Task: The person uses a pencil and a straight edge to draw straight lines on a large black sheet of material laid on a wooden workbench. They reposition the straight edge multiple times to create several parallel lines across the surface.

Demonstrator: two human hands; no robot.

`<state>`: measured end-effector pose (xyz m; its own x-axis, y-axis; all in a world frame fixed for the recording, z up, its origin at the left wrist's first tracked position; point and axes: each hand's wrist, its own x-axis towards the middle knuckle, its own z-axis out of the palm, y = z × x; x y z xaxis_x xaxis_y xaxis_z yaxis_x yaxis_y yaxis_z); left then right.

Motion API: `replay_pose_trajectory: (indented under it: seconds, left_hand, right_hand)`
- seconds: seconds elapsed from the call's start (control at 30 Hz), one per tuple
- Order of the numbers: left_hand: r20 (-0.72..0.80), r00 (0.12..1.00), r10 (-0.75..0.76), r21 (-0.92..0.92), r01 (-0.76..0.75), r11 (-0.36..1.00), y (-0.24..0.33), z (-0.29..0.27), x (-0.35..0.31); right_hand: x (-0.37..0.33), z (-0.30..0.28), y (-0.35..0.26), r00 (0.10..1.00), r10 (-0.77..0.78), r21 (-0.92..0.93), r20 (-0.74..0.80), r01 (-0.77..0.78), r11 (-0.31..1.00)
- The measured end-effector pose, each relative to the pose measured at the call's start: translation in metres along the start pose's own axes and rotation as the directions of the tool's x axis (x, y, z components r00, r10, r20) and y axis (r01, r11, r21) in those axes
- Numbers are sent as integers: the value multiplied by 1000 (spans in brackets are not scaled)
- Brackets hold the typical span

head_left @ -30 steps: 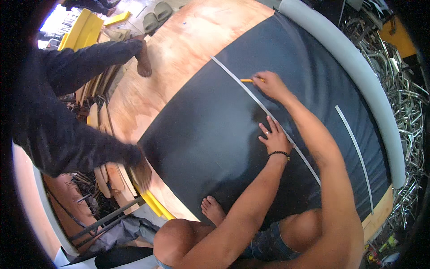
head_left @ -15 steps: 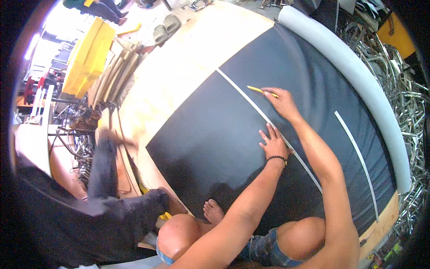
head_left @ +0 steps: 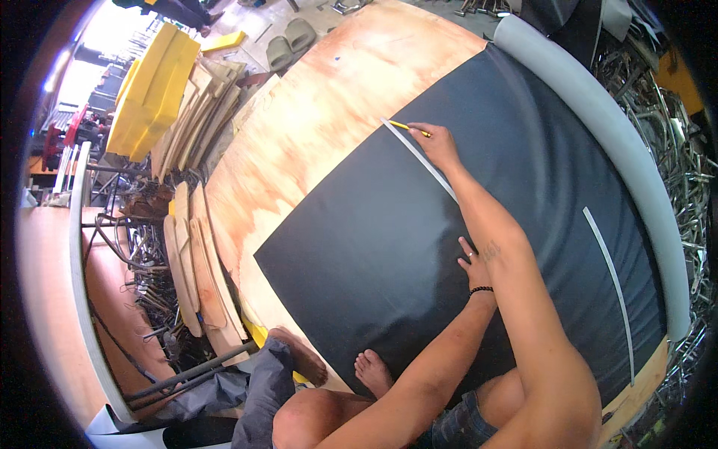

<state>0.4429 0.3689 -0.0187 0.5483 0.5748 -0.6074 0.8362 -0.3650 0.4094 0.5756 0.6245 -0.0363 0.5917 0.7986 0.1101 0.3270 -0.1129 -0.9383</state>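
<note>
A large sheet of black material (head_left: 351, 239) lies over a wooden board. Across it runs a thin pale straight strip (head_left: 420, 159), partly covered by my right forearm. My right hand (head_left: 436, 144) pinches a yellow pencil (head_left: 407, 127), its tip at the strip's far end near the sheet's edge. Lower down, my left hand (head_left: 474, 271) lies on the sheet with fingers spread, partly hidden behind my right forearm. Whether it touches the strip cannot be seen.
A second pale strip (head_left: 609, 277) lies on the right. A grey roll (head_left: 598, 112) borders the sheet, with metal frames (head_left: 692, 187) beyond. Another person's foot (head_left: 299, 355) rests at the plywood's (head_left: 314, 127) left edge. Yellow blocks (head_left: 153, 90) and wooden pieces (head_left: 196, 258) stand left.
My right hand has brought the pencil to the strip's far end. My left hand has slid nearer me. The other person's arm and body have moved out of the left side.
</note>
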Motion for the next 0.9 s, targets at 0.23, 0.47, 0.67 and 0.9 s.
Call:
replay_pose_trajectory:
  seconds: [0.23,0.47,0.67,0.9]
  left_hand:
    - [-105,994,10,173,8,985,16,-16,-6]
    - [-214,977,9,179,30,983,25,-27,-23]
    - [-263,965,10,218,49,975,29,-27,-31]
    - [-267,963,-26,284,105,953,44,-27,-40]
  right_hand:
    - [3,-39,-24,970,-182,-327,164,228,917]
    - [-108,-153,-22,944,-43,-383,328,175,907]
    - [-233,-242,-5,958,49,-381,284,66,922]
    - [-360,-322,-9,959,143,-426,244,-27,904]
